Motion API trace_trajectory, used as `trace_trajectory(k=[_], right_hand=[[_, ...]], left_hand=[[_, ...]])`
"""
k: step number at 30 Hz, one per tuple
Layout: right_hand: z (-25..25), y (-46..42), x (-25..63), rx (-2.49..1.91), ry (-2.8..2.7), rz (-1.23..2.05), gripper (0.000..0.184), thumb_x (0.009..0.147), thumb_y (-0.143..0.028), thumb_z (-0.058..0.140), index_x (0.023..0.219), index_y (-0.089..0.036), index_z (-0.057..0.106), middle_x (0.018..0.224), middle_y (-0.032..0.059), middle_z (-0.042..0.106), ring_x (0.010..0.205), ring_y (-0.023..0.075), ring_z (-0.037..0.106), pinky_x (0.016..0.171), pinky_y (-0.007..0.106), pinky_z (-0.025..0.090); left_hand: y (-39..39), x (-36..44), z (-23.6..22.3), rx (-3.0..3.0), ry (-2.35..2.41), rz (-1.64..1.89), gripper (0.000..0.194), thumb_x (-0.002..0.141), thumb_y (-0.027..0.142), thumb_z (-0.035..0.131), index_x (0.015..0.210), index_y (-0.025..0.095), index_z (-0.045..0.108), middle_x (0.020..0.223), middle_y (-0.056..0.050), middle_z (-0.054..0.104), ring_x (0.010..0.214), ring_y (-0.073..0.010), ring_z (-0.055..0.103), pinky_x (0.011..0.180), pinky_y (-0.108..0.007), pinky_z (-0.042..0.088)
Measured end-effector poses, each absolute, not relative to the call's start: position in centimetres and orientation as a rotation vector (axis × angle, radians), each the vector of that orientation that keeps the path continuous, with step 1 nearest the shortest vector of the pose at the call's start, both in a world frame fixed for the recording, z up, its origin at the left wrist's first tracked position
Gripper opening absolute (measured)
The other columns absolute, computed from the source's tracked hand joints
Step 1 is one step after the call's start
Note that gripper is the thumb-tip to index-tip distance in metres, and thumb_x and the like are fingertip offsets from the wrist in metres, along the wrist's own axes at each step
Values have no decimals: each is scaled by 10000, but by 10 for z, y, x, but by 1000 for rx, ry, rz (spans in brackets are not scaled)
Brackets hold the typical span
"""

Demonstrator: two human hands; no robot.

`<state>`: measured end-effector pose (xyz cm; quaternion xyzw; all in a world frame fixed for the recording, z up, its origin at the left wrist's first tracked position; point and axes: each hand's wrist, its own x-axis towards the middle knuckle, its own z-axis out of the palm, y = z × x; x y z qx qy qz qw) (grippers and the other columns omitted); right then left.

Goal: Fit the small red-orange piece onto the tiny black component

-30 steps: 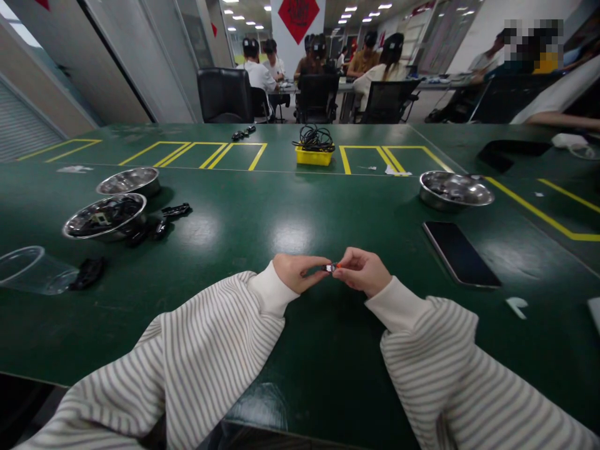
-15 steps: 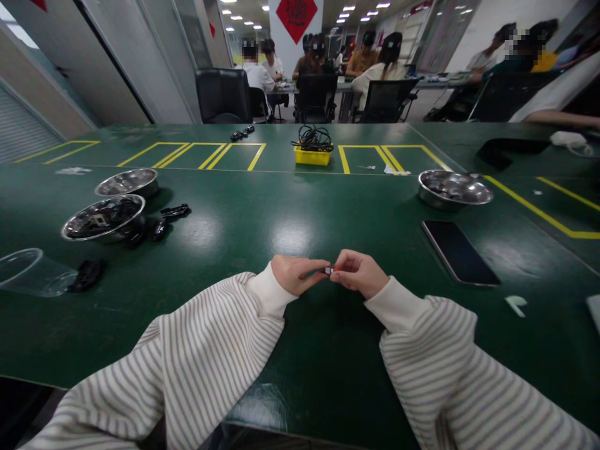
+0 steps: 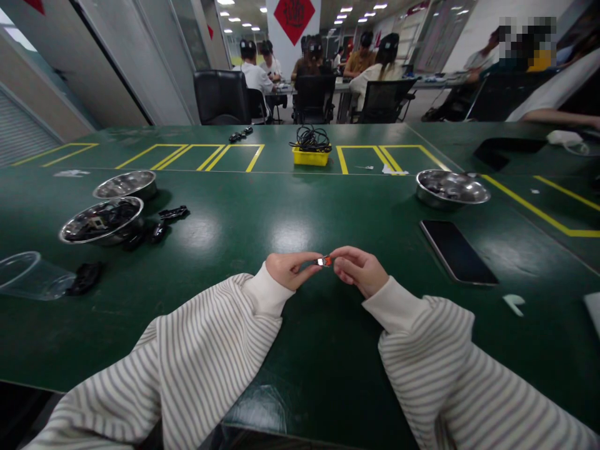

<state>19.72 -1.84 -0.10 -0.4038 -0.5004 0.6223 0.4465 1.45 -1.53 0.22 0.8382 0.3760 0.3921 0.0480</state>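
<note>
A small part with a shiny silver face and an orange end [image 3: 323, 261] is held above the green table [image 3: 290, 206]. My left hand [image 3: 291, 269] pinches its silver side between thumb and fingers. At the orange end is my right hand [image 3: 359, 267], its fingers curled and the tips of index finger and thumb close together against the part's edge. Fine detail on the part is too small to make out. Both forearms, in striped sleeves, reach in from the near edge.
On the left stand two metal bowls [image 3: 100, 240] [image 3: 124, 187], black parts [image 3: 173, 213] and a tipped clear cup [image 3: 35, 281]. A phone [image 3: 457, 253], a white earbud [image 3: 514, 304] and another metal bowl [image 3: 452, 200] lie right. A yellow box [image 3: 310, 157] holds black cables. People sit beyond.
The small part has tilted and moved slightly up and left, showing more of its silver face and orange end. My right fingertips have loosened and shifted toward its edge.
</note>
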Motion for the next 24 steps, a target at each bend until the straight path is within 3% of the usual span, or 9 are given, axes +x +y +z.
trace_trajectory(k=[8,12,24], right_hand=[[0,-17,196,-1051,-1274,1497,213,548,-290,688,646,-144,569,489,-37,525,387,40,429,337,156,281],[0,-18,196,-1046,-1214,1481,230,593,-349,651,667,-145,573,499,-30,534,380,38,432,338,155,289],[4,-19,196,-1067,-1137,1540,333,657,-476,550,658,-143,577,509,-8,538,404,58,465,353,169,303]], left_hand=[[-17,15,2,2607,1106,1128,255,743,358,492,869,192,639,421,46,503,342,-21,375,382,-136,275],[-16,13,1,2594,1172,1135,258,731,365,503,861,193,646,402,53,475,329,-19,339,375,-138,258],[50,-94,5,2111,2178,847,332,678,422,509,883,192,634,470,36,418,422,-65,365,437,-186,234]])
